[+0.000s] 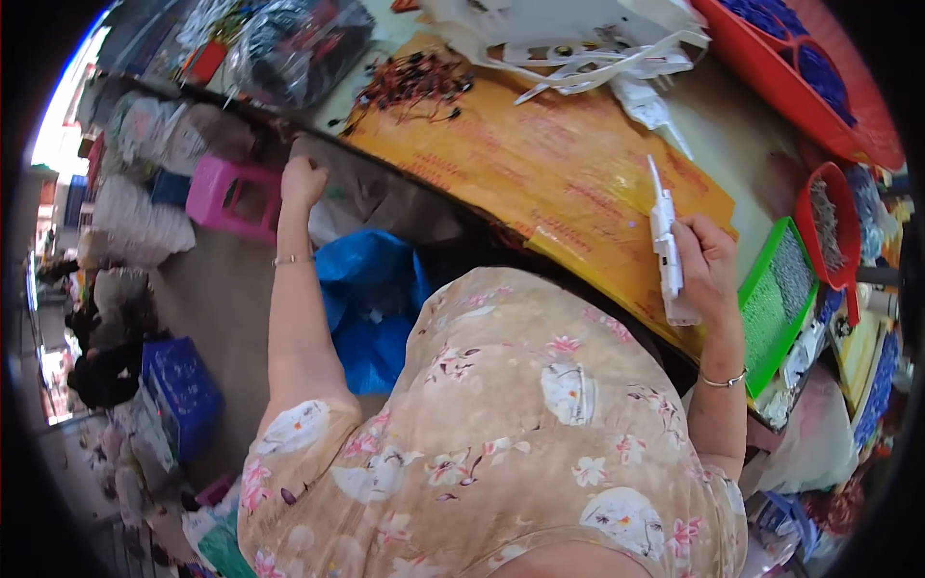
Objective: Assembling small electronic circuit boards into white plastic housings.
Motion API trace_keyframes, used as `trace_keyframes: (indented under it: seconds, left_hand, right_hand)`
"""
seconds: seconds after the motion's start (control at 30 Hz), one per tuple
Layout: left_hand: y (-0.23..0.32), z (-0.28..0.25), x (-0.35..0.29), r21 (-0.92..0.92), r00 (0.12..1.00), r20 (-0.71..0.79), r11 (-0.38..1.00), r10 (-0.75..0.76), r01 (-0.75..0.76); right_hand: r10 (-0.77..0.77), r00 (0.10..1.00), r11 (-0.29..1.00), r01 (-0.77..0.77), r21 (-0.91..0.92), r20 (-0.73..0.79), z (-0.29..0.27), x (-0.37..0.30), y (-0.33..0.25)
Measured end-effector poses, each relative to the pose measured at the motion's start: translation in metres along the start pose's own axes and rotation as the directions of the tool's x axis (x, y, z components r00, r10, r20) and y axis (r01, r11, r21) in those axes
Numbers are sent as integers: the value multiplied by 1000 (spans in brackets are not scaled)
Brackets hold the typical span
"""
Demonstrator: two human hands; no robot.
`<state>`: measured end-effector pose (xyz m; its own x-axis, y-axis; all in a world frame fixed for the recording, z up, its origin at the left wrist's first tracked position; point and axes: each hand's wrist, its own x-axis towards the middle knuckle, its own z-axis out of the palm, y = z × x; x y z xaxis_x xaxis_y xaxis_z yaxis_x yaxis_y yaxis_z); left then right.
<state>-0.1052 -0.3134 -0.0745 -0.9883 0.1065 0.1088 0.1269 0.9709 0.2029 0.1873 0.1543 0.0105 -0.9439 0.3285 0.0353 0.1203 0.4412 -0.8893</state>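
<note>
My right hand (706, 262) is over the right part of the table, its fingers closed round a long white plastic part (665, 246) with a thin pointed tip. The part stands out to the left of the fingers, its tip toward the far side. At the table's left edge, my left hand (304, 181) is closed in a fist; whatever may be inside it is hidden. Beyond that hand, a tangle of small red and black wired pieces (414, 85) rests on the yellow sheet (549, 178). More white plastic parts (641, 101) lie by a white bag (578, 29) at the back.
Red trays (872, 144) with blue pieces, a red scoop-shaped basket (831, 270) and a green tray (761, 332) of small parts line the right. A blue bag (371, 361) hangs below the table edge. At left are a pink stool (214, 196) and a blue crate (183, 395).
</note>
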Motion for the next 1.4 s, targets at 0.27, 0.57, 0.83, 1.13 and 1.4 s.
trace_keyframes:
  seconds: [0.27,0.57,0.83,1.13,1.4]
  left_hand:
    - [258,-49,-31,-528,765,-345,562,543,-637]
    - [394,18,-18,-77,420,-230,414,878,-907]
    - [336,8,-31,40,453,-183,467,873,-883]
    - [330,-25,-3,-346,476,-161,402,865,-848]
    - [336,-28,65,72,560,-290,601,776,-796]
  right_hand:
    - [-209,973,953,182,-242,-94,9,-9,-21]
    - [-271,927,881,130,-456,-258,1,-23,-39]
    - [-340,886,902,213,-375,-314,-3,-27,-33]
    - [-336,926,915,276,-294,-175,8,-3,-44]
    - [-285,946,930,235,-282,-151,4,-8,-42]
